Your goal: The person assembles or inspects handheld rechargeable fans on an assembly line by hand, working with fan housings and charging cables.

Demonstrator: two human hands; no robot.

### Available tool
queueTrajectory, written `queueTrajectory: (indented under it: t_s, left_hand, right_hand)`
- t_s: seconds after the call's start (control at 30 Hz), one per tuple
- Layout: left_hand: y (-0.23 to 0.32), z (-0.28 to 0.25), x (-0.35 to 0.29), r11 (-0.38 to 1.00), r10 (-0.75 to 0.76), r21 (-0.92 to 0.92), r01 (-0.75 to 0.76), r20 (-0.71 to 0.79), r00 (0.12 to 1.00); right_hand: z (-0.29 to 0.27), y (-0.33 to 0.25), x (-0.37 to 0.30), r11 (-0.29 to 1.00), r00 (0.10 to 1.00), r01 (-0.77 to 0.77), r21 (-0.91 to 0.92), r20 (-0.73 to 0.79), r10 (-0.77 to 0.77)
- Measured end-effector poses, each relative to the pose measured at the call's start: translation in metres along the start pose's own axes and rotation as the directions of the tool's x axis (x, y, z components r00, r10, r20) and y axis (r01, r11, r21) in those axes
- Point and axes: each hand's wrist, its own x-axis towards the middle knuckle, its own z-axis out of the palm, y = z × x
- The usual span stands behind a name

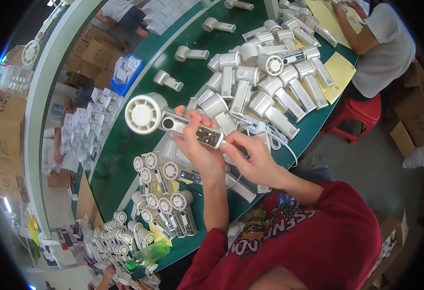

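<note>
A white handheld fan point(144, 114) with a round grille head points to the upper left. My left hand point(200, 150) is wrapped round its handle, whose uncovered side shows a dark circuit board point(207, 135). At the handle's lower end, my right hand point(250, 153) pinches a small white cable plug point(224, 143) against it. Whether the plug is fully seated, I cannot tell. Part of a white cable point(282, 140) lies looped on the table to the right, beside a white adapter block point(254, 125).
Many white fans point(270, 72) lie heaped on the green table point(146, 82) ahead and right. Other fans point(166, 203) stand grouped at left, near a green bottle point(149, 253). A co-worker point(386, 53) sits on a red stool point(354, 116). Cartons point(408, 116) stand on the floor.
</note>
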Motion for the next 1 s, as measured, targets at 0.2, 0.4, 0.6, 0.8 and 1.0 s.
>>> queueTrajectory:
  t_s: [0.2, 0.4, 0.6, 0.8, 1.0]
  left_hand:
    - [-0.005, 0.007, -0.007, 0.996, -0.004, 0.084, 0.001, 0.036, 0.999]
    - [-0.012, 0.012, -0.009, 0.985, 0.026, 0.169, -0.038, 0.072, 0.997]
    - [-0.007, 0.002, 0.001, 0.993, -0.114, 0.022, 0.112, 0.165, 0.98]
    - [-0.008, -0.006, 0.005, 0.973, -0.223, -0.029, 0.229, 0.146, 0.964]
    - [-0.006, -0.004, 0.004, 0.98, -0.201, 0.064, 0.19, 0.26, 0.945]
  right_hand:
    - [-0.007, 0.004, -0.002, 0.999, 1.0, -0.015, 0.05, -0.003, 0.015]
    - [-0.013, 0.007, -0.003, 0.995, 0.994, -0.086, 0.053, -0.057, 0.089]
    - [-0.016, 0.002, 0.001, 0.99, 0.996, -0.084, 0.114, -0.008, 0.086]
    - [-0.022, -0.001, -0.001, 0.979, 0.97, -0.204, -0.003, 0.136, 0.202]
    - [-0.025, -0.003, -0.003, 0.972, 0.975, -0.204, 0.116, 0.112, 0.191]
